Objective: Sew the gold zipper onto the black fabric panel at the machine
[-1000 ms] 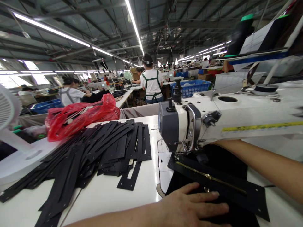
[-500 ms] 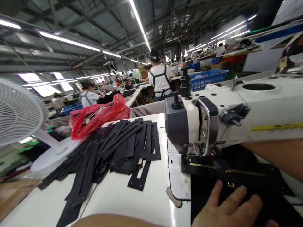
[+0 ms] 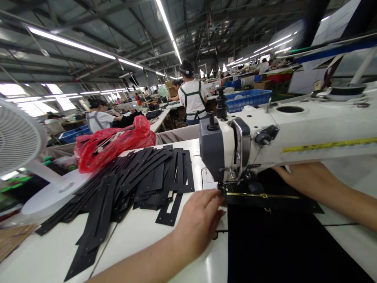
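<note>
A black fabric piece lies under the sewing machine head, its large panel spreading toward me. Along its upper edge runs a gold-toothed zipper with a small metal pull, set in a black strip. My left hand is at the strip's left end, fingers together and curled over that corner. Beneath the machine arm, my right hand rests at the far side of the black fabric; its fingertips are mostly hidden. The presser foot area sits just above the zipper.
Left of the machine lies a heap of black slotted strips on the white table. Behind it are a red plastic bag and a white fan. Beyond stand a blue crate and co-workers at tables.
My left hand has moved from flat on the fabric panel leftward to the strip's left end and closed there. My right hand now shows beneath the machine arm. The view has shifted slightly.
</note>
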Motion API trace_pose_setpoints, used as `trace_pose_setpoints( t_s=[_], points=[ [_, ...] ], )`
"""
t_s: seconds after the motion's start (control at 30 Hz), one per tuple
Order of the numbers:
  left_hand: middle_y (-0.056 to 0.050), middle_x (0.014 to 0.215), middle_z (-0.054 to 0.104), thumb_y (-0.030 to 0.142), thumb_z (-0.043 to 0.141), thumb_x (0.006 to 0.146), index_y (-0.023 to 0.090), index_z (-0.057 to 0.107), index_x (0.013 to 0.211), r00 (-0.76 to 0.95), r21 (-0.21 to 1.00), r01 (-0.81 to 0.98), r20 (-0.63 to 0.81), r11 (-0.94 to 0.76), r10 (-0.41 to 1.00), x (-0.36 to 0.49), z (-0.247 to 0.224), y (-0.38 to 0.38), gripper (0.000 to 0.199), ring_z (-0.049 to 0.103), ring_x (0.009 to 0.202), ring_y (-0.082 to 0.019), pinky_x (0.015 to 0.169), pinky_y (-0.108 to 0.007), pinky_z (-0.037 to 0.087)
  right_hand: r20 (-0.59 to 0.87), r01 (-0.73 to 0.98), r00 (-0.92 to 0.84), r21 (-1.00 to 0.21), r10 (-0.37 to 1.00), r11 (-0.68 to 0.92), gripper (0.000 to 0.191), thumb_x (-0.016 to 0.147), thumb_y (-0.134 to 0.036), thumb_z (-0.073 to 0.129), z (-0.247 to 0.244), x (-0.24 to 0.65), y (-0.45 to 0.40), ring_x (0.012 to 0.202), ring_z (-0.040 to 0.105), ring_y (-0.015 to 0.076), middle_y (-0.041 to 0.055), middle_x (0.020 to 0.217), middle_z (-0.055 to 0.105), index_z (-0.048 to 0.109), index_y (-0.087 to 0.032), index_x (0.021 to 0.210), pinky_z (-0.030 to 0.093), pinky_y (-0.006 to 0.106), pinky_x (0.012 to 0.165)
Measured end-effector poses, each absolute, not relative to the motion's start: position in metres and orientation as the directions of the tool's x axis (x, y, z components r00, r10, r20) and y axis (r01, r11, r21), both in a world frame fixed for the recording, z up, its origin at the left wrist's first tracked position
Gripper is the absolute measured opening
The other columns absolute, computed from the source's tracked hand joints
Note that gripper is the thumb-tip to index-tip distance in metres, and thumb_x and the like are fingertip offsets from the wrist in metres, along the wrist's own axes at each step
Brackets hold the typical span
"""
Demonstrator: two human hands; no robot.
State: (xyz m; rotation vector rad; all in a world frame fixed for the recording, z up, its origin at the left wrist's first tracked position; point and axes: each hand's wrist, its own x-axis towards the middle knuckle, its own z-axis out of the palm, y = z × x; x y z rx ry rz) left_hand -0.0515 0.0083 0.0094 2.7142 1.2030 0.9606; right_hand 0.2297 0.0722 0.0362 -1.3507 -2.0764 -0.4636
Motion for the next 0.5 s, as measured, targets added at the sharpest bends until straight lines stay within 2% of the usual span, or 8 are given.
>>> trace_pose_setpoints(
  t_s=[0.07,0.2,0.37,0.5],
  points=[
    [-0.011,0.11,0.064,0.018,0.05,0.088,0.014,0.058,0.106,0.575,0.192,0.643,0.52,-0.742,0.632,-0.061,0.005,0.021,0.02,0.058,0.104,-0.023,0.091,-0.042,0.046,0.575,0.854,-0.417,-0.016,0.704,0.519,0.032,0.093,-0.037,0.042,0.034,0.22,0.042,0.071,0.058,0.0175,0.0038,0.075,0.06,0.06,-0.017,0.076,0.046,0.035,0.07],
    [-0.011,0.106,0.066,0.014,0.046,0.089,0.012,0.059,0.1,0.68,0.114,0.576,0.483,-0.809,0.552,-0.061,0.004,0.036,0.018,0.06,0.1,-0.021,0.093,-0.041,0.043,0.558,0.708,-0.562,-0.058,0.611,0.704,0.029,0.093,-0.022,0.034,0.023,0.18,-0.014,0.078,0.058,0.0201,0.006,0.086,0.063,0.06,-0.019,0.082,0.047,0.036,0.07],
    [-0.006,0.08,0.066,0.011,0.046,0.087,0.013,0.059,0.088,0.543,0.238,0.71,0.414,-0.663,0.73,-0.053,0.016,0.036,0.014,0.062,0.077,-0.019,0.077,-0.035,0.048,0.473,0.786,-0.52,-0.061,0.711,0.615,0.021,0.085,-0.016,0.049,0.008,0.144,0.0,0.077,0.06,0.0232,0.009,0.09,0.064,0.06,-0.013,0.103,0.049,0.038,0.067],
    [-0.005,0.078,0.066,0.012,0.047,0.087,0.014,0.06,0.087,0.54,0.233,0.715,0.414,-0.659,0.733,-0.052,0.016,0.034,0.013,0.061,0.075,-0.018,0.075,-0.033,0.047,0.405,0.801,-0.531,-0.048,0.745,0.597,0.024,0.082,-0.017,0.057,0.004,0.139,0.016,0.073,0.062,0.0218,0.0065,0.09,0.067,0.061,-0.016,0.106,0.05,0.037,0.066]
  ],
)
